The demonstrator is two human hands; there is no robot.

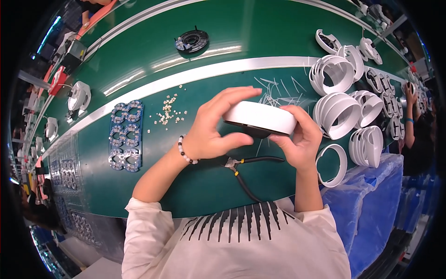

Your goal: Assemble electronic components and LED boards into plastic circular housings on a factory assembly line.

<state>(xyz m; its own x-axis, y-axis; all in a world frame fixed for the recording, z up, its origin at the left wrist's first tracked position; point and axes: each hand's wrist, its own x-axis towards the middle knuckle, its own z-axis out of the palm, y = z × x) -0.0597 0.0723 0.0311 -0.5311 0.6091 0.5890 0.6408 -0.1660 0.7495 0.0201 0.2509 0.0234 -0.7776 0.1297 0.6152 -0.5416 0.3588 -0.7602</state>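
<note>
A round white housing point(261, 116) with a dark underside is held up tilted over the green table point(186, 186). My left hand point(208, 125) clasps its left end, with the fingers over the far side and the thumb along the lower edge. At the other end my right hand point(304, 139) pinches the rim between thumb and fingers. Cutting pliers point(262, 159) with black handles and yellow collars lie beneath, their handles spread; the jaws are partly hidden. Thin white strips point(281, 98) are scattered just beyond the housing.
Left lie a blue circuit board panel point(125, 129) and small pale pieces point(167, 110). White rings point(335, 114) crowd the right, beside blue plastic sheeting point(371, 195). Beyond the metal rail point(195, 70) sits a black round part point(197, 44). Another person's arm point(409, 123) shows far right.
</note>
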